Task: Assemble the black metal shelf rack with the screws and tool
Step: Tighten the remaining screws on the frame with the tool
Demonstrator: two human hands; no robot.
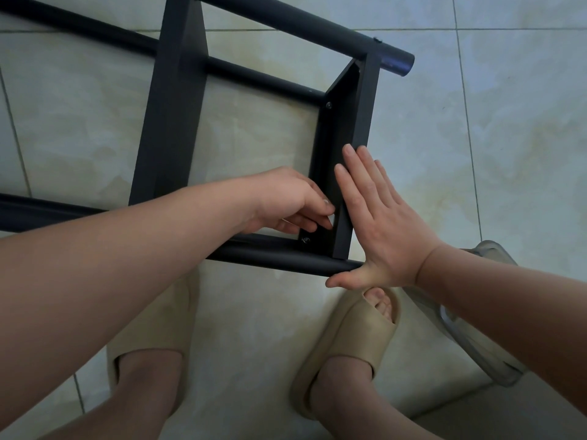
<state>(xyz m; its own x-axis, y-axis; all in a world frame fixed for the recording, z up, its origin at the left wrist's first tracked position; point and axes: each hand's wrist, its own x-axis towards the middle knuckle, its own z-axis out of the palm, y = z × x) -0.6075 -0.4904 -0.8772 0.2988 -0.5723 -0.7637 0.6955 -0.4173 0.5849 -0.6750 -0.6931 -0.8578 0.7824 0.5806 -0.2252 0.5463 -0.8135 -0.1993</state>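
The black rack [178,122] lay on the tiled floor [476,138]. The left hand [286,198] pinched a small silvery tool [332,219] inside the end panel [359,115], just above a screw [306,240] near the panel's lower corner. The right hand [378,217] pressed flat, fingers straight, against the panel's outer face.

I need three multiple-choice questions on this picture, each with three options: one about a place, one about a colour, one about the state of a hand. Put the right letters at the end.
1. Where does the right hand lie? A) flat against the rack's end panel B) on a table C) inside a box
2. What colour are the worn slippers? A) red B) beige C) blue
3. What is the left hand doing? A) lying flat B) pinching a small silvery piece C) waving

Answers: 1 A, its straight fingers lie along the panel; 2 B, both look beige; 3 B, its fingertips close on the piece above the lower screw.
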